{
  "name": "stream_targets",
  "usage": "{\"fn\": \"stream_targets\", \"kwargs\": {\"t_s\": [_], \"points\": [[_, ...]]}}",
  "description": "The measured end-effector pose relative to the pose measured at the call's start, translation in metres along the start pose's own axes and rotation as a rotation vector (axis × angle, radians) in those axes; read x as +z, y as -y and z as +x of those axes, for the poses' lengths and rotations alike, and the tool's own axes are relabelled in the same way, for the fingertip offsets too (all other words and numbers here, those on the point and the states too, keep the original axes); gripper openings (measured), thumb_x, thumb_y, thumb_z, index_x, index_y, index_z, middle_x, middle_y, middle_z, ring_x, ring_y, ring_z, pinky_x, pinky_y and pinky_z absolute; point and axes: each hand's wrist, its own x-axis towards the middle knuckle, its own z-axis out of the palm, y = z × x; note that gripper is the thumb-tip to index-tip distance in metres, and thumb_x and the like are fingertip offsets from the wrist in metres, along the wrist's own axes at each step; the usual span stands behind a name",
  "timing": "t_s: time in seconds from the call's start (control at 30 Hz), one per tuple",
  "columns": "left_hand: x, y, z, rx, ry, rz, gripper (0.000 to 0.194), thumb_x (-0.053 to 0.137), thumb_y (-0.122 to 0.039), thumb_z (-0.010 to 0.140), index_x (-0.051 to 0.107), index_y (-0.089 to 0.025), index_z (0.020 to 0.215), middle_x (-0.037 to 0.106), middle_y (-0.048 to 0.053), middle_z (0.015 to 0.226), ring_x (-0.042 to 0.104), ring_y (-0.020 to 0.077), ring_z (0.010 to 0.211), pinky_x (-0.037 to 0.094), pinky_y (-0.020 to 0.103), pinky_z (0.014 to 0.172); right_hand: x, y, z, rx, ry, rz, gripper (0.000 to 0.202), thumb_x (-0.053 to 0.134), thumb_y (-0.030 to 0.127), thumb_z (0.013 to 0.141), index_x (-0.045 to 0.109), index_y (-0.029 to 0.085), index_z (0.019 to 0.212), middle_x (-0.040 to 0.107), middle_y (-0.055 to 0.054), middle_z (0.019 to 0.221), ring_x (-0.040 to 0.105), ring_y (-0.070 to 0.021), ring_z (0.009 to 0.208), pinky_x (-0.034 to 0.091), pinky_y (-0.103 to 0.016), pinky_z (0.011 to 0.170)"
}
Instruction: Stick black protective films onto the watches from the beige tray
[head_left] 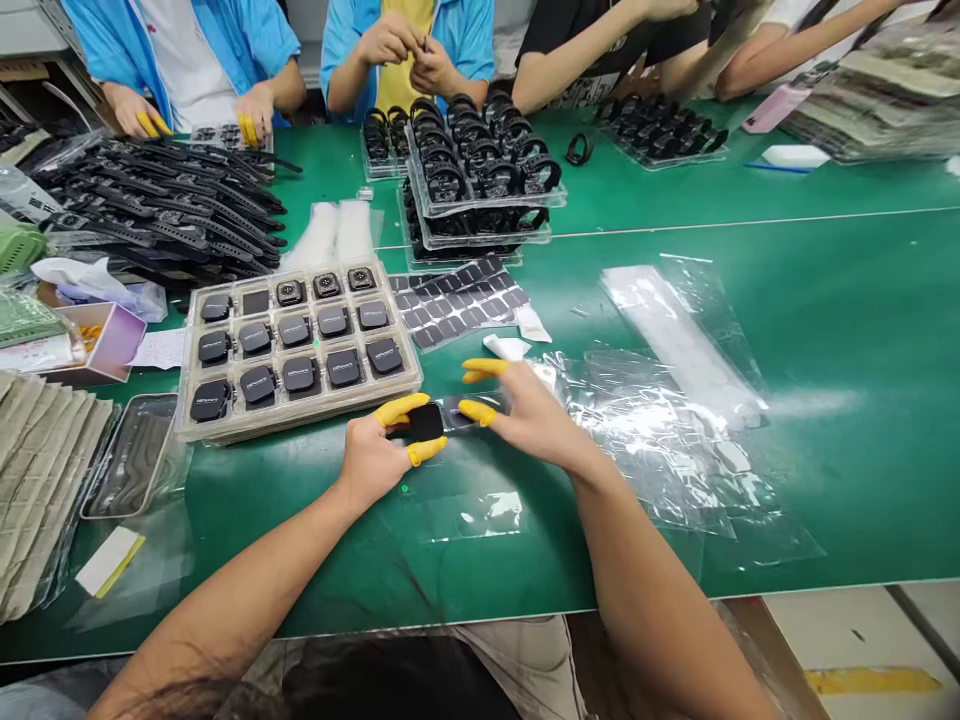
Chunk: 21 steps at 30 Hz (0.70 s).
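My left hand (371,455), with yellow finger cots, grips a black square watch body (427,422) between thumb and fingers, just above the table. Beside the watch is a clear film strip with a dark square patch (456,413). My right hand (536,415), also in yellow finger cots, has its thumb and fingers apart. Its thumb tip is at the strip's right end; whether it presses on the film is unclear. Left of my hands stands a clear tray (300,405) holding rows of watch bodies, most showing dark covers with printed lettering.
Sheets of dark square stickers (465,300) lie behind my hands. Clear plastic films (652,440) spread to the right. Black watch straps (157,205) are heaped at the back left, and stacked trays of black watches (484,170) stand at the back. Co-workers sit opposite.
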Motion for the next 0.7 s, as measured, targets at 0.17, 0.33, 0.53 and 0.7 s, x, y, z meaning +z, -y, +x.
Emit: {"fn": "stream_targets", "kwargs": {"t_s": [0.17, 0.33, 0.53, 0.7], "points": [[-0.002, 0.001, -0.001, 0.198, -0.049, 0.134, 0.046, 0.087, -0.027, 0.065, 0.079, -0.02, 0.109, 0.081, 0.005, 0.102, 0.076, 0.0211, 0.087, 0.063, 0.036, 0.092, 0.008, 0.011, 0.0, 0.182, 0.081, 0.364, 0.029, 0.071, 0.036, 0.081, 0.07, 0.023, 0.107, 0.074, -0.006, 0.098, 0.068, -0.0244, 0.095, 0.053, -0.042, 0.089], [-0.001, 0.001, 0.0, 0.094, -0.058, 0.083, 0.053, 0.09, -0.031, 0.063, 0.077, -0.02, 0.114, 0.081, 0.005, 0.103, 0.076, 0.0208, 0.086, 0.064, 0.036, 0.09, 0.007, 0.009, 0.004, 0.247, 0.008, 0.452, 0.026, 0.073, 0.042, 0.08, 0.071, 0.021, 0.094, 0.075, -0.008, 0.093, 0.07, -0.0228, 0.087, 0.056, -0.038, 0.08], [0.0, -0.001, 0.0, -0.023, -0.056, -0.026, 0.06, 0.092, -0.032, 0.06, 0.076, -0.019, 0.116, 0.08, 0.006, 0.105, 0.075, 0.0212, 0.09, 0.062, 0.038, 0.093, 0.01, 0.008, 0.004, 0.256, 0.011, 0.514, 0.032, 0.079, 0.046, 0.076, 0.072, 0.02, 0.093, 0.075, -0.006, 0.087, 0.069, -0.0218, 0.083, 0.056, -0.038, 0.079], [0.002, -0.003, 0.006, -0.199, -0.03, -0.195, 0.069, 0.094, -0.028, 0.053, 0.073, -0.016, 0.118, 0.08, 0.008, 0.105, 0.076, 0.0226, 0.09, 0.064, 0.039, 0.089, 0.017, 0.001, 0.008, 0.232, -0.092, 0.688, 0.033, 0.08, 0.052, 0.075, 0.069, 0.022, 0.083, 0.076, -0.007, 0.096, 0.069, -0.023, 0.094, 0.055, -0.042, 0.089]]}}
